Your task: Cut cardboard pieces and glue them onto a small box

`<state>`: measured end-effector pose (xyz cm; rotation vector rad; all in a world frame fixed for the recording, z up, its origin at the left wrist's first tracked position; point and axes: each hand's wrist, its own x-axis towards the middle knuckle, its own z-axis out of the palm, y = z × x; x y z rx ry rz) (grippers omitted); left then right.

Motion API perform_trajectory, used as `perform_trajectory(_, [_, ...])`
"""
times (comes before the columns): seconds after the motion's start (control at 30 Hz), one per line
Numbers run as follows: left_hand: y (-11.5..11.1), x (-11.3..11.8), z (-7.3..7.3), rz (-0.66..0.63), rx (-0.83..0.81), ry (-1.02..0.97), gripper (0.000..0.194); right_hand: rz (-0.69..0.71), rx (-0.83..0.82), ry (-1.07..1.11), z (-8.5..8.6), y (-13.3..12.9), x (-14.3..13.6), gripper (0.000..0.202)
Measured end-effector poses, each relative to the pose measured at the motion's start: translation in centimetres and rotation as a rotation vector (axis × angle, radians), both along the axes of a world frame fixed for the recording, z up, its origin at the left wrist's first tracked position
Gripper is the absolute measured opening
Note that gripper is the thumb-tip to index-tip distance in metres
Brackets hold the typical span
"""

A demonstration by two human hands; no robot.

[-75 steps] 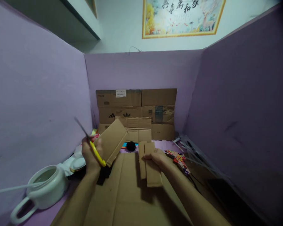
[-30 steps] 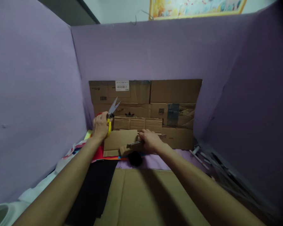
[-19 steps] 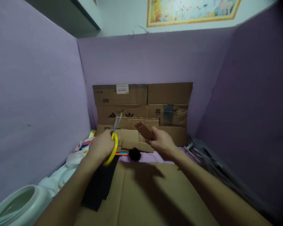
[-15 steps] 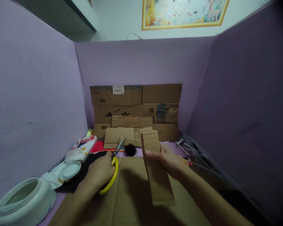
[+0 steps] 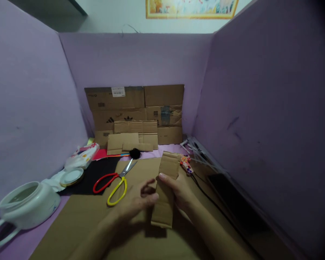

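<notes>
My right hand [image 5: 182,189] grips a cardboard strip [image 5: 166,204], thumb on its front face and fingers behind. The strip is held upright and slightly tilted above a large flat cardboard sheet [image 5: 83,216]. My left hand [image 5: 137,198] is at the strip's left edge, its thumb and fingers apart; whether it touches the strip I cannot tell. Left of that hand lie scissors [image 5: 121,176] with one red and one yellow handle, blades parted. A black ball of yarn or cord [image 5: 135,153] sits just beyond the blade tips.
Cardboard pieces [image 5: 123,141] and a narrow strip [image 5: 137,147] lean by a large cardboard panel [image 5: 119,115] at the back. A white pot [image 5: 29,206], lid [image 5: 72,176] and tissue pack [image 5: 82,155] stand left. Right are a glue gun [image 5: 186,164] and clear sticks [image 5: 206,155].
My left hand has let go of the scissors, which now lie on the sheet, and has moved to the strip. A narrow strip now shows by the back pieces. The view has shifted.
</notes>
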<state>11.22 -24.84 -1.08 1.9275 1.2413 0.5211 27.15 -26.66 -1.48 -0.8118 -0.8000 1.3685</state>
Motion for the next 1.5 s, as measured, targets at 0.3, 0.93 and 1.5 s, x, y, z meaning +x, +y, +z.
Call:
perform_trajectory(0.3, [-2.1,2.3,-2.8,-0.108,-0.848,-0.730,0.038,0.114,-0.129,0.159,0.3,-0.4,0.3,0.052])
perform_trajectory(0.93, [-4.5,3.6,-2.7,-0.100,-0.913,-0.675,0.047,0.144,-0.116,0.557,-1.0,0.5,1.2,0.023])
perform_trajectory(1.5, [-3.0,2.5,-1.5,0.077,-0.660,-0.557,0.035,0.050,-0.041,0.078,-2.5,0.0,0.3,0.041])
